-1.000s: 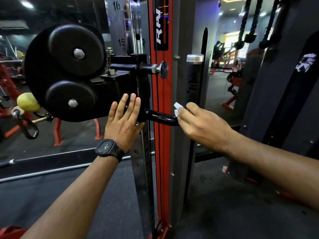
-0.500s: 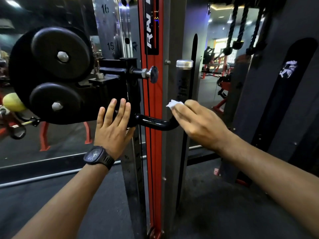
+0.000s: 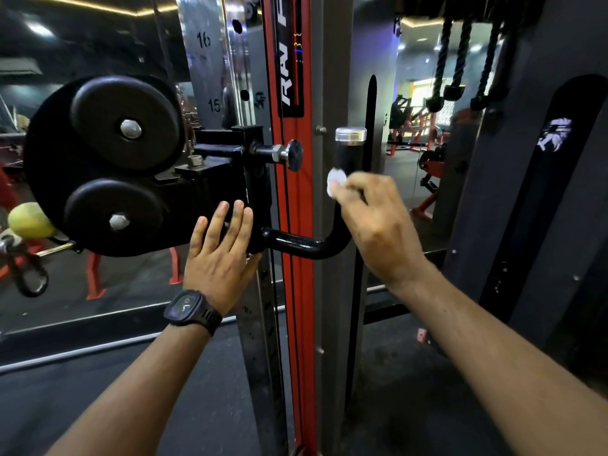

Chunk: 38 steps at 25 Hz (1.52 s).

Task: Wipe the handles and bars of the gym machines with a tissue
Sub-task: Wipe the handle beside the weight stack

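The right hand pinches a small white tissue against the upright black grip of the L-shaped handle — just below its chrome cap. The left hand, fingers flat and spread open, holds nothing and presses on the black pulley carriage, beside where the handle's lower bar joins it. A dark watch sits on that wrist. The red upright runs behind — between the two hands.
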Available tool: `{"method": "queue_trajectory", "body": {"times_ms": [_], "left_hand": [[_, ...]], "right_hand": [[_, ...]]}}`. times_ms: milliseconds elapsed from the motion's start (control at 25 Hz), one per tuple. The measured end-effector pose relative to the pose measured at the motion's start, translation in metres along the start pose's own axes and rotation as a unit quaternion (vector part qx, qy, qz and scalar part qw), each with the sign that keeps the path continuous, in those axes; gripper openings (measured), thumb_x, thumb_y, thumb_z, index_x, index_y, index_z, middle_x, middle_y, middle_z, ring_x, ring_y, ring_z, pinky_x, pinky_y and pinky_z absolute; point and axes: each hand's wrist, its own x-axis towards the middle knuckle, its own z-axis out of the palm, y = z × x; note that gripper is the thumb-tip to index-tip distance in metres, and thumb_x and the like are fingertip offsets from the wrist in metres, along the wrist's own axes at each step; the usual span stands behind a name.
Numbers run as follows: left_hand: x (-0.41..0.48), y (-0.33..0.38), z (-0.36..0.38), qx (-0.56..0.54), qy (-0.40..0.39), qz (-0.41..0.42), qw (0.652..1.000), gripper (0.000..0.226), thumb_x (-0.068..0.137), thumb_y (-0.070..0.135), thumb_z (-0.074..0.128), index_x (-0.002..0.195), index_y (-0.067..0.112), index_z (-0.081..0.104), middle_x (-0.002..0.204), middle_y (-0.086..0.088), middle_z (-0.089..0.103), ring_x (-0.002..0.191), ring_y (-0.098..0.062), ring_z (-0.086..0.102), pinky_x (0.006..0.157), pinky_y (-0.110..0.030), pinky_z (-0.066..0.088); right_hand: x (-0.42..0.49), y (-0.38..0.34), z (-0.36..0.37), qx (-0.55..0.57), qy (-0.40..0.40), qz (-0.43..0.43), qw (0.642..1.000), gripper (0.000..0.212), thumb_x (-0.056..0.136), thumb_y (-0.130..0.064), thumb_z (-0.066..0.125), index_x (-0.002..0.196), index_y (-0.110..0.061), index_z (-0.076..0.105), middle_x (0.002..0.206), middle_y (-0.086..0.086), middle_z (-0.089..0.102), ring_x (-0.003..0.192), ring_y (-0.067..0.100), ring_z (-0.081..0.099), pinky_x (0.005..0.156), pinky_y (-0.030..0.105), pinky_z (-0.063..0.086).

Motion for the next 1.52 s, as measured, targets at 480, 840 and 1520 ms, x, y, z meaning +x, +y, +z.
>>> {"method": "queue_trajectory", "body": {"times_ms": [480, 840, 1520], "left_hand": [[0.002, 0.002, 0.002, -0.004, -0.006, -0.010, 1.000, 0.071, 0.094, 0.051, 0.029, 0.152, 0.009, 0.024, 0.157, -0.010, 0.032, 0.150, -0.014, -0.011, 0.122, -0.038, -0.005], [0.000, 0.001, 0.002, 0.010, 0.006, -0.006, 1.000, 0.072, 0.094, 0.051, 0.031, 0.152, 0.009, 0.025, 0.157, -0.010, 0.032, 0.151, -0.016, -0.003, 0.122, -0.038, -0.004], [-0.002, -0.001, 0.007, 0.026, 0.023, 0.009, 0.999, 0.077, 0.093, 0.049, 0.045, 0.155, 0.010, 0.021, 0.159, -0.009, 0.027, 0.150, -0.016, -0.009, 0.122, -0.039, -0.008]], "right_hand": [[0.020, -0.004, 0.003, 0.026, 0.122, 0.075, 0.989, 0.021, 0.098, -0.007, 0.062, 0.113, 0.005, 0.070, 0.098, 0.015, 0.065, 0.084, 0.022, 0.059, 0.077, 0.019, 0.048], [0.016, -0.013, 0.011, -0.001, 0.060, 0.063, 0.996, 0.023, 0.097, -0.006, 0.061, 0.117, 0.002, 0.068, 0.103, 0.013, 0.063, 0.094, 0.019, 0.048, 0.087, 0.008, 0.032], [-0.051, -0.038, 0.015, 0.072, 0.039, 0.150, 0.985, 0.018, 0.096, -0.014, 0.064, 0.107, -0.003, 0.073, 0.096, 0.008, 0.063, 0.089, 0.014, 0.047, 0.080, 0.014, 0.041]]}}
